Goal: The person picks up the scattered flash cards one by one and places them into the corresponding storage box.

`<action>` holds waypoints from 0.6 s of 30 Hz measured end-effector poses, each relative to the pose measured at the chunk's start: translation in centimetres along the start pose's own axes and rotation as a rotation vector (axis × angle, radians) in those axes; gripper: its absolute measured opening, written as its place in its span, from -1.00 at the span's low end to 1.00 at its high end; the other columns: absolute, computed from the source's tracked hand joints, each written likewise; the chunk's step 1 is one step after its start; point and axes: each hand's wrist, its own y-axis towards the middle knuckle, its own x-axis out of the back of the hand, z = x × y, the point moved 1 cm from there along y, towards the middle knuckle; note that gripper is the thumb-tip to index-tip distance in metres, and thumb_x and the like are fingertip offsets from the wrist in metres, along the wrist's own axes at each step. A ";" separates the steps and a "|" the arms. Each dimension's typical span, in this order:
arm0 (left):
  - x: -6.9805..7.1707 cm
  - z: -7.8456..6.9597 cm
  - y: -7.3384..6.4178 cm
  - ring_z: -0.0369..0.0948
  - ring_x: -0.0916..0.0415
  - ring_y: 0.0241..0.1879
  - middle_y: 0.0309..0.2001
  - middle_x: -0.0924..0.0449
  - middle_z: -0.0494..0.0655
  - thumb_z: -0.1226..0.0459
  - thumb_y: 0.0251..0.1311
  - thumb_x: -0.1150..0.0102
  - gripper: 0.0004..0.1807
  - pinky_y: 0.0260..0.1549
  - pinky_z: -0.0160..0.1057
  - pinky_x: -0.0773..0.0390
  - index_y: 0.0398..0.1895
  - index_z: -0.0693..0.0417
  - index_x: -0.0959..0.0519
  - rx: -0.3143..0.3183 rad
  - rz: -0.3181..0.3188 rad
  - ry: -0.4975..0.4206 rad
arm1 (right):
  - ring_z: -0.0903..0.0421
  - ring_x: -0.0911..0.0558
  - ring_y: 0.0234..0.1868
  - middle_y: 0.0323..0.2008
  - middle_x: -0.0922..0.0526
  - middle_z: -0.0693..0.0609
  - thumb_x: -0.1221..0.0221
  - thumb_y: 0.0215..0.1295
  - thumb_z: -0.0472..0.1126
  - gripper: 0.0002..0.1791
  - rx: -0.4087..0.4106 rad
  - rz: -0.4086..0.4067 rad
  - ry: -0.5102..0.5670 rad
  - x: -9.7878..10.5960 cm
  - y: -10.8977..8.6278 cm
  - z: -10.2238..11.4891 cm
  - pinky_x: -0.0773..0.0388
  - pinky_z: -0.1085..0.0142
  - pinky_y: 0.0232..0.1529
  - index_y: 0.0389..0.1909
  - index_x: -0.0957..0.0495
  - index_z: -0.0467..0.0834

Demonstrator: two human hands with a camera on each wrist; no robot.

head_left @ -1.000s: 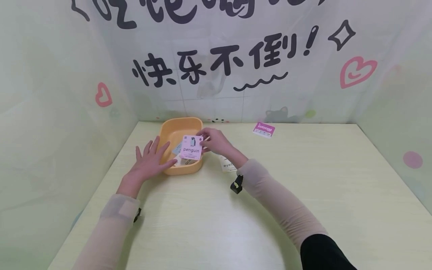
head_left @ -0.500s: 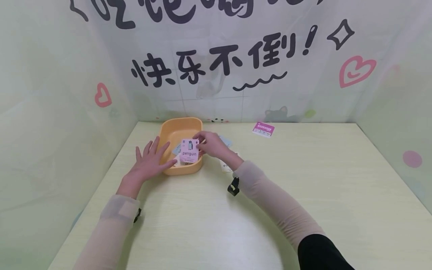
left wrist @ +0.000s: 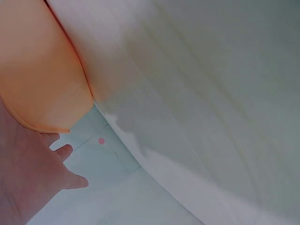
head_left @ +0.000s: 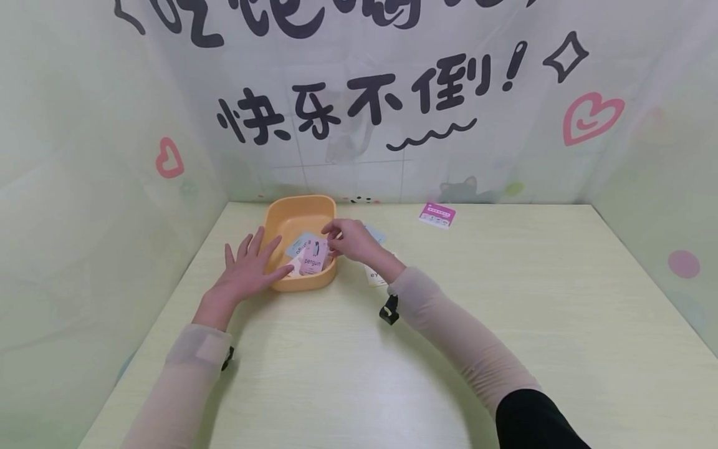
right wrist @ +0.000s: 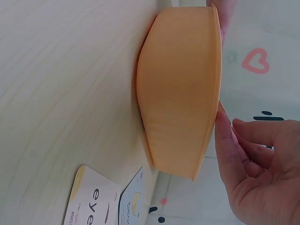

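An orange tray (head_left: 300, 202) stands at the back left of the table with several word cards in it. Fingers spread, my left hand (head_left: 247, 268) rests at the tray's left rim and holds nothing. My right hand (head_left: 353, 240) is over the right rim, thumb and fingertips pinching the edge of a pink penguin card (head_left: 314, 257). That card slants inside the tray, over a white card (head_left: 294, 268) and beside a blue card (head_left: 300, 244). In the right wrist view the tray wall (right wrist: 180, 79) hides most of the pinched card.
Right of the tray, partly under my right forearm, lie a white card (right wrist: 93, 199) reading "eye" and a blue card (right wrist: 132, 199). A magenta card (head_left: 437, 215) lies near the back edge. Printed curtains (head_left: 359, 168) enclose the table (head_left: 314, 362).
My right hand has lowered slightly, uncovering part of the blue card behind it. The penguin card has come down into the tray and tilted. My left hand stays in place.
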 end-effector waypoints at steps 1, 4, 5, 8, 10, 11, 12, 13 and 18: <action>0.0 0.0 0.0 0.35 0.45 0.55 0.61 0.50 0.22 -0.40 0.29 0.17 0.01 0.30 0.53 0.60 0.62 -0.06 0.11 0.000 0.000 -0.002 | -0.02 -0.70 -0.21 -0.11 -0.61 -0.24 -0.06 0.39 -0.48 -0.64 0.000 0.000 -0.004 0.1 -0.1 0.0 -0.73 0.28 -0.15 0.18 -0.48 -0.41; 0.0 0.0 0.0 0.35 0.46 0.55 0.61 0.51 0.22 -0.40 0.28 0.17 0.01 0.30 0.53 0.61 0.62 -0.06 0.11 0.003 0.003 -0.006 | -0.09 -0.71 -0.14 -0.09 -0.61 -0.26 -0.07 0.40 -0.48 -0.64 0.001 0.002 -0.006 0.2 -0.2 0.0 -0.72 0.19 -0.08 0.19 -0.47 -0.42; 0.0 -0.1 0.0 0.35 0.45 0.55 0.61 0.51 0.22 -0.40 0.28 0.17 0.02 0.30 0.53 0.61 0.62 -0.06 0.12 0.004 0.003 -0.005 | -0.08 -0.71 -0.14 -0.10 -0.62 -0.25 -0.07 0.39 -0.48 -0.64 0.003 0.001 -0.005 0.3 -0.3 0.0 -0.73 0.19 -0.08 0.19 -0.47 -0.42; 0.0 -0.1 0.0 0.34 0.45 0.55 0.61 0.51 0.21 -0.39 0.29 0.16 0.01 0.31 0.52 0.60 0.62 -0.07 0.12 0.004 0.003 0.000 | -0.04 -0.72 -0.17 -0.15 -0.63 -0.21 -0.07 0.38 -0.49 -0.64 0.013 -0.007 -0.015 0.5 -0.5 -0.1 -0.73 0.28 -0.14 0.17 -0.48 -0.43; 0.0 -0.1 0.0 0.35 0.44 0.55 0.61 0.50 0.23 -0.38 0.30 0.15 0.00 0.30 0.53 0.59 0.62 -0.06 0.11 -0.001 -0.001 0.002 | 0.02 -0.71 -0.21 -0.19 -0.63 -0.18 -0.07 0.37 -0.49 -0.65 0.018 -0.012 -0.015 0.7 -0.7 0.0 -0.72 0.36 -0.19 0.16 -0.48 -0.43; 0.0 -0.1 -0.1 0.35 0.44 0.55 0.61 0.50 0.23 -0.37 0.30 0.15 0.00 0.31 0.53 0.59 0.62 -0.06 0.11 -0.003 -0.002 0.003 | 0.04 -0.71 -0.23 -0.21 -0.62 -0.16 -0.07 0.36 -0.49 -0.65 0.020 -0.014 -0.013 0.8 -0.8 -0.1 -0.72 0.39 -0.21 0.15 -0.49 -0.43; 0.0 -0.1 -0.1 0.35 0.44 0.55 0.61 0.49 0.23 -0.37 0.30 0.15 -0.01 0.31 0.53 0.59 0.62 -0.06 0.10 -0.004 -0.003 0.004 | 0.02 -0.71 -0.22 -0.20 -0.62 -0.17 -0.07 0.36 -0.49 -0.65 0.019 -0.015 -0.012 0.8 -0.9 -0.1 -0.71 0.40 -0.22 0.15 -0.48 -0.44; 0.0 -0.1 -0.1 0.35 0.44 0.55 0.61 0.49 0.23 -0.37 0.30 0.15 -0.01 0.31 0.53 0.58 0.62 -0.05 0.10 -0.006 -0.003 0.005 | 0.01 -0.71 -0.21 -0.19 -0.63 -0.18 -0.07 0.36 -0.49 -0.65 0.019 -0.014 -0.009 0.9 -0.9 -0.2 -0.71 0.40 -0.21 0.15 -0.49 -0.43; 0.1 -0.1 -0.1 0.35 0.45 0.55 0.61 0.51 0.23 -0.36 0.30 0.14 0.00 0.31 0.53 0.60 0.62 -0.04 0.12 -0.006 0.002 0.005 | -0.07 -0.72 -0.17 -0.14 -0.63 -0.22 -0.10 0.36 -0.48 -0.64 0.014 -0.022 -0.010 1.3 -1.0 -0.7 -0.73 0.31 -0.18 0.17 -0.50 -0.41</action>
